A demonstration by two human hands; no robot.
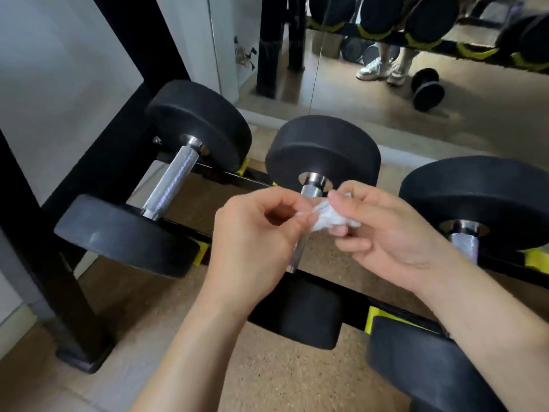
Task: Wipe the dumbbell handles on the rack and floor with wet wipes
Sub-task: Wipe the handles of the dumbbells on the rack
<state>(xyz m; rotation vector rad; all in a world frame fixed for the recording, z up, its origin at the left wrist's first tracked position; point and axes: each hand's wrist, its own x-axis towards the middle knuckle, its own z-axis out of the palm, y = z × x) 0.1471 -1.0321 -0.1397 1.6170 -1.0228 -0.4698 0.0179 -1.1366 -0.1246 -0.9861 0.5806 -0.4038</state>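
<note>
Three black dumbbells lie on the low black rack (228, 175). The left dumbbell's knurled steel handle (173, 179) is fully exposed. The middle dumbbell's handle (310, 190) runs behind my hands and is mostly hidden. Only the upper end of the right dumbbell's handle (465, 243) shows. A crumpled white wet wipe (329, 218) hangs just above the middle handle. My left hand (255, 242) pinches its left edge while my right hand (386, 233) holds its other side between thumb and fingers.
A mirror behind the rack reflects a dumbbell on the floor (427, 89), a person's white shoes (383, 69) and more racked dumbbells. The rack's black upright (68, 292) stands at the left. Yellow cradles (537, 260) hold the dumbbell heads. Cork-like flooring lies below.
</note>
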